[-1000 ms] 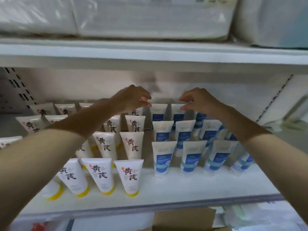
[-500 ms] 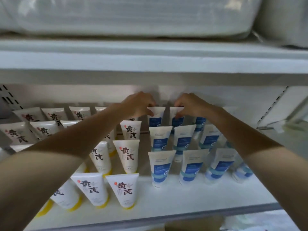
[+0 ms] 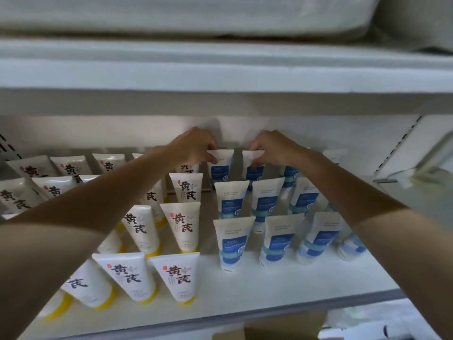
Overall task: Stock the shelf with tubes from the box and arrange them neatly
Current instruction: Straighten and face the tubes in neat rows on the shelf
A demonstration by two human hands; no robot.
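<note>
Shelf (image 3: 257,298), hands (image 3: 193,147) (image 3: 274,148) on rear blue tubes (image 3: 220,165)

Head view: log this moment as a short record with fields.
left hand: pinches top edge of back left blue tube
right hand: pinches top edge of back right blue tube
shelf: white, tubes stand on it cap down
left block: yellow-capped tubes, in rows
right block: blue-labelled tubes, in rows
below shelf: cardboard box, partly in view
</note>
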